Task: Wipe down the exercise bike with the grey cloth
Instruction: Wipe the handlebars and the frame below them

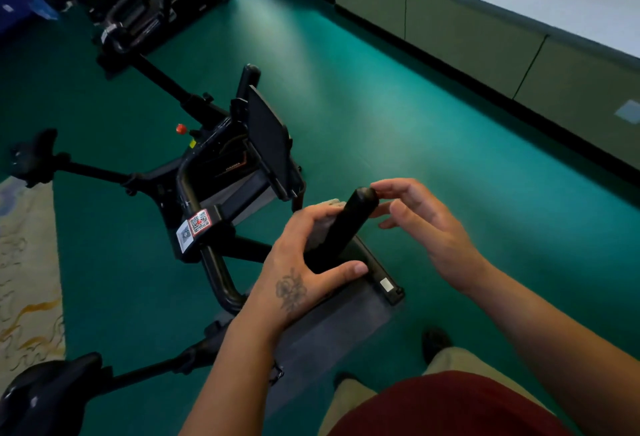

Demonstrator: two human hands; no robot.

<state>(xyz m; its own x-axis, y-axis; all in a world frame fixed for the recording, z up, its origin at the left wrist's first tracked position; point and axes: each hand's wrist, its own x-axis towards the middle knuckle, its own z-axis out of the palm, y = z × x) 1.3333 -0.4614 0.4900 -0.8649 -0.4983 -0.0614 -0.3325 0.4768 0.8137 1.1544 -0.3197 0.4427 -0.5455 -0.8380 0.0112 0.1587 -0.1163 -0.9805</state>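
Observation:
I look down on the black exercise bike [221, 158], with its screen holder [268, 138] and red knob [181, 129]. The right handlebar grip [356, 217] points up toward me. My left hand [301, 262] wraps this grip from the left, fingers pressing the grey cloth [323, 228] against it and thumb across the lower part. Only a small patch of cloth shows under the fingers. My right hand [422, 224] hovers just right of the grip with relaxed fingers, and its fingertips touch the grip's end cap.
The saddle [45, 397] is at the bottom left. A grey mat [332, 331] lies under the bike on the green floor [381, 106]. Another black machine [145, 3] stands at the far left, low cabinets [485, 44] line the right, and a patterned rug [24, 280] lies left.

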